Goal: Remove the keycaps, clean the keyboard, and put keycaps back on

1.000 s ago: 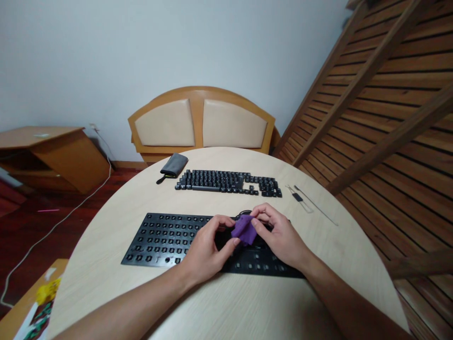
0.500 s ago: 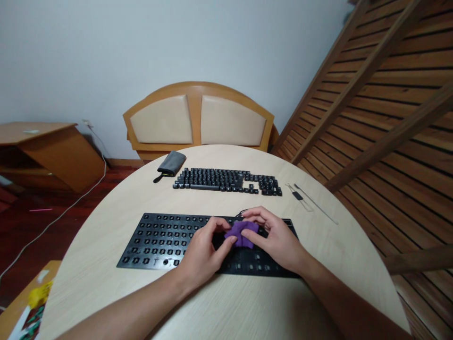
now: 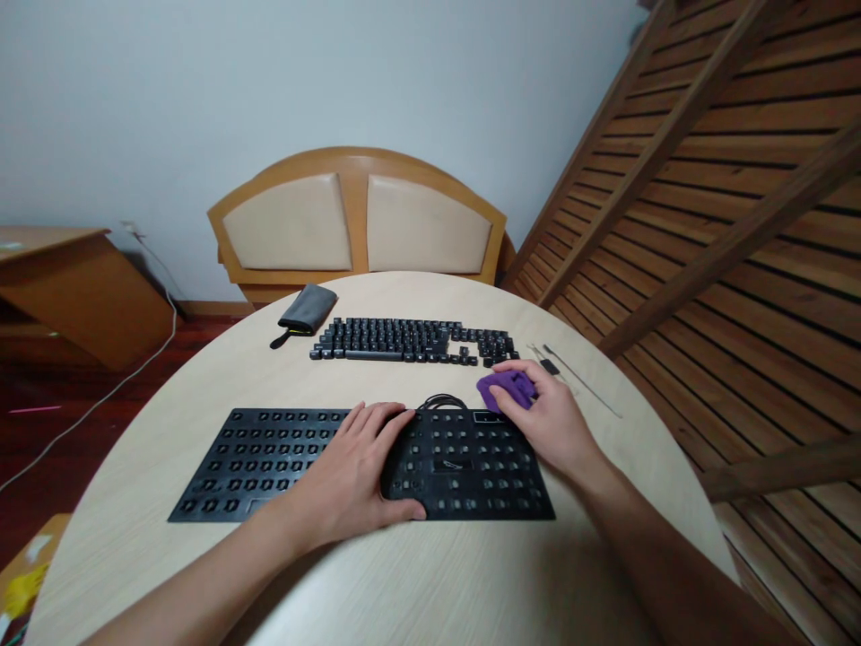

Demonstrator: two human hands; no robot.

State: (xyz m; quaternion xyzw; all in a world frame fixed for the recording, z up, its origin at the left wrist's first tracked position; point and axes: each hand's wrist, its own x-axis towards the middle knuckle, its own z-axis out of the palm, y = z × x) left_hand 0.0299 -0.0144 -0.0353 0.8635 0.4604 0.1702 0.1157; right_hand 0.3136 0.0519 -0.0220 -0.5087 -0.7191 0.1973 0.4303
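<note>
A black keyboard base (image 3: 464,475) without its keycaps lies flat near the front of the round table. My left hand (image 3: 356,471) rests across its middle, fingers stretched out toward the far edge and thumb near the front edge. My right hand (image 3: 548,417) grips a crumpled purple cloth (image 3: 508,390) between thumb and fingers, at the base's far right corner. Whether the cloth touches the base there, I cannot tell. Behind the base, a coiled black cable (image 3: 442,401) shows. Farther back, the loose black keycaps (image 3: 383,336) are laid out in keyboard order.
A grey pouch (image 3: 308,309) sits at the back left of the table (image 3: 323,610). Toward the right lie a wire keycap puller (image 3: 550,366), partly behind my right hand, and a thin metal rod (image 3: 585,384). A wooden headboard (image 3: 356,224) and a slatted wooden panel (image 3: 740,269) stand beyond.
My left hand has let go of the cloth and now lies flat on the keyboard base. My right hand has carried the cloth up and right. The base has shifted left in view.
</note>
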